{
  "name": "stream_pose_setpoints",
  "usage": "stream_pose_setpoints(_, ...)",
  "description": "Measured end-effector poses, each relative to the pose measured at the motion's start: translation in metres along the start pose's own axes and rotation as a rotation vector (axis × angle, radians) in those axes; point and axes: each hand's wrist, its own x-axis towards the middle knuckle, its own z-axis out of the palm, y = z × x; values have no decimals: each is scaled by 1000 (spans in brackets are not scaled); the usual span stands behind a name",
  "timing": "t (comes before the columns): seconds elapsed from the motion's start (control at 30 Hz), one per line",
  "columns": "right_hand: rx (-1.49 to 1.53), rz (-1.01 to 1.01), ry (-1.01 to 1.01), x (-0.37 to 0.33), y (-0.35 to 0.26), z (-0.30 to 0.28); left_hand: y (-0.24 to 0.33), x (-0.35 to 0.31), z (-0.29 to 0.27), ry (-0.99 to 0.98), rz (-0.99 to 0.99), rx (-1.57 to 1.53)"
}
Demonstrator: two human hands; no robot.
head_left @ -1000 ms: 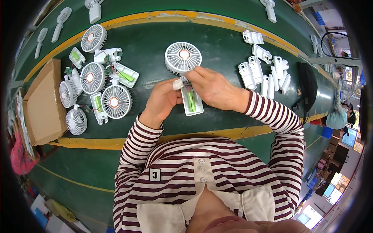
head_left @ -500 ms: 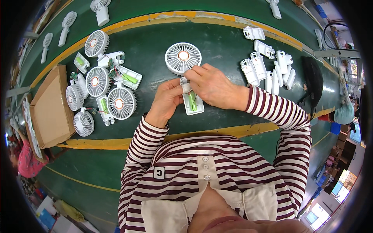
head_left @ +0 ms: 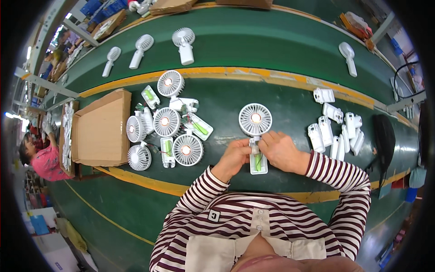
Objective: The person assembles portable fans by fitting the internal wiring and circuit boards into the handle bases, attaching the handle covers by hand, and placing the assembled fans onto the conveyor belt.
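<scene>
A white handheld fan (head_left: 255,119) with an orange ring at its hub lies in front of me, its round head pointing away. Its opened handle (head_left: 258,171) stretches toward me, a green battery inside. My left hand (head_left: 233,159) pinches the upper end of the handle from the left, fingers closed. From the right, my right hand (head_left: 283,152) is closed on the same spot, thumb and fingertips bunched just below the fan head. The fingers partly hide the small parts at the neck.
Several fans with opened handles (head_left: 166,121) lie to the left, beside a cardboard box (head_left: 102,129). White handle shells (head_left: 325,131) are piled on the right, near a black object (head_left: 384,145). Finished-looking fans (head_left: 183,45) lie on the green belt (head_left: 263,43) beyond. A person (head_left: 45,156) is at far left.
The view has shifted, so the bench and hands appear farther right and lower, and more of the belt shows. Both hands stay at the fan's neck, with small finger changes.
</scene>
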Motion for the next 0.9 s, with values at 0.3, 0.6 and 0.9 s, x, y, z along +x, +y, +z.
stream_pose_setpoints(0.3, 38, 14, 14, 0, 5, 3, 2, 0, 4, 60, -4, 12)
stream_pose_setpoints(0.6, 104, 42, 5, -2, 8, 13, -1, 3, 3, 90, -36, 69)
stream_pose_setpoints(0.9, 82, 47, 65, -2, 3, 16, 0, 5, 2, 95, -13, 97)
